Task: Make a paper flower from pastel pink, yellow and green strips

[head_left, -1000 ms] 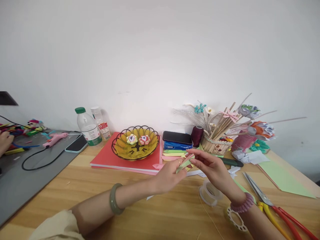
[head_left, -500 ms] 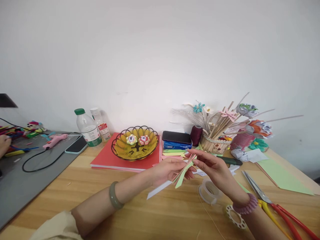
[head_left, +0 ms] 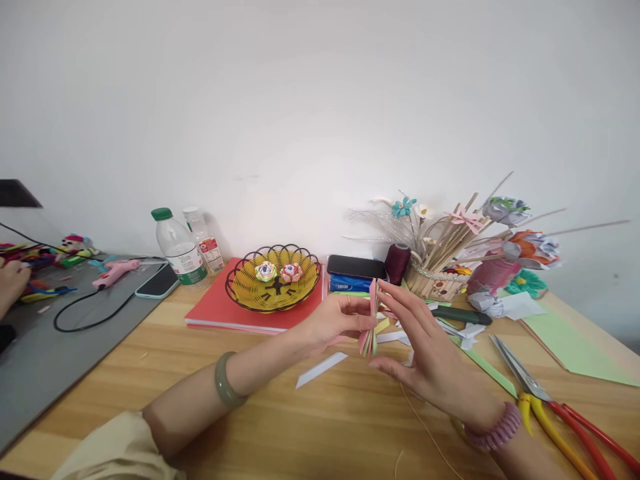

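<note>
Pinched at its middle, a small bundle of pink and green paper strips [head_left: 369, 341] stands roughly upright between the fingers of my left hand [head_left: 334, 325]. Its lower ends fan out. My right hand [head_left: 425, 343] is at the right side of the bundle, thumb and fingers spread apart, fingertips close to its upper end; whether they touch it is unclear. A white paper strip [head_left: 321, 370] lies on the wooden table [head_left: 260, 427] below my left hand. A thin thread [head_left: 423, 425] runs over the table under my right hand.
Scissors [head_left: 530, 387] with red handles and a yellow-handled tool lie at the right. Behind are a yellow basket [head_left: 273, 297] with two paper flowers, a red folder [head_left: 210, 307], bottles, and a pot of sticks [head_left: 437, 283]. Another person's hand [head_left: 13, 283] is at the far left.
The bundle has turned from slanted to nearly upright. My right hand has opened and moved down and right, now covering the tape roll. The white strip shows apart from my left hand.
</note>
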{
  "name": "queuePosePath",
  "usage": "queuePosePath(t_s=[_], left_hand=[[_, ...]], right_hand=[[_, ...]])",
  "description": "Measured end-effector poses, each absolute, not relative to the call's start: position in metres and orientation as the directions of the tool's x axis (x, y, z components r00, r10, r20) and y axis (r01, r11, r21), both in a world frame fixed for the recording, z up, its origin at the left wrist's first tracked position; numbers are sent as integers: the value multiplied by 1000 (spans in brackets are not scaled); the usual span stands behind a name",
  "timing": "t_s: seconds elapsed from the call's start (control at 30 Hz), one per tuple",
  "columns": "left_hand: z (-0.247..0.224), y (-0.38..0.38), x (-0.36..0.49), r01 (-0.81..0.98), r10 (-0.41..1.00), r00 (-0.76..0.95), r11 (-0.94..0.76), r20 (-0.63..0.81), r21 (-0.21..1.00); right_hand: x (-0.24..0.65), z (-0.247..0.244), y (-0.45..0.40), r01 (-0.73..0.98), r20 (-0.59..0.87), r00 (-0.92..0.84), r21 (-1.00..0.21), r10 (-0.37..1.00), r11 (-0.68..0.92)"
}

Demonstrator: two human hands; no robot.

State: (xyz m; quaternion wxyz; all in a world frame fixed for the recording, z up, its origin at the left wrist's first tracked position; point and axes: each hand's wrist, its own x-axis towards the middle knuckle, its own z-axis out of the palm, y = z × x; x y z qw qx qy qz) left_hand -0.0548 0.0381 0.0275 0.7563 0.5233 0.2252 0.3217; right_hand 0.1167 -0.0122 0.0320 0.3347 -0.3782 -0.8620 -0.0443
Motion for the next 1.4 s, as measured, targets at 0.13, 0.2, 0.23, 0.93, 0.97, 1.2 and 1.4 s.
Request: queuePosePath(t_s=[0.13,0.2,0.23,0.93,0.97,1.2,1.4], left_hand=[[31,39,-55,-272,721,692,214,36,938],[33,39,-56,-270,714,700,222,33,937],[34,39,-56,-270,710,704,222,35,937],[27,40,-53,-119,765,643,61,30,991],[26,40,-53,-117,763,646,59,31,991],[26,37,-53,-77,764,645,37,21,996],[26,38,-53,0,744,668,14,-11,1000]], right_hand=[[115,37,-15,710,589,-508,-128,629,693],[115,38,-16,719,599,-499,-118,626,685],[115,38,-17,723,605,-491,-119,627,681],[116,32,-10,832,631,-472,88,616,548],[115,32,-10,828,634,-473,83,612,554],[114,30,-9,832,651,-464,88,601,547],[114,31,-10,814,656,-480,87,583,574]])
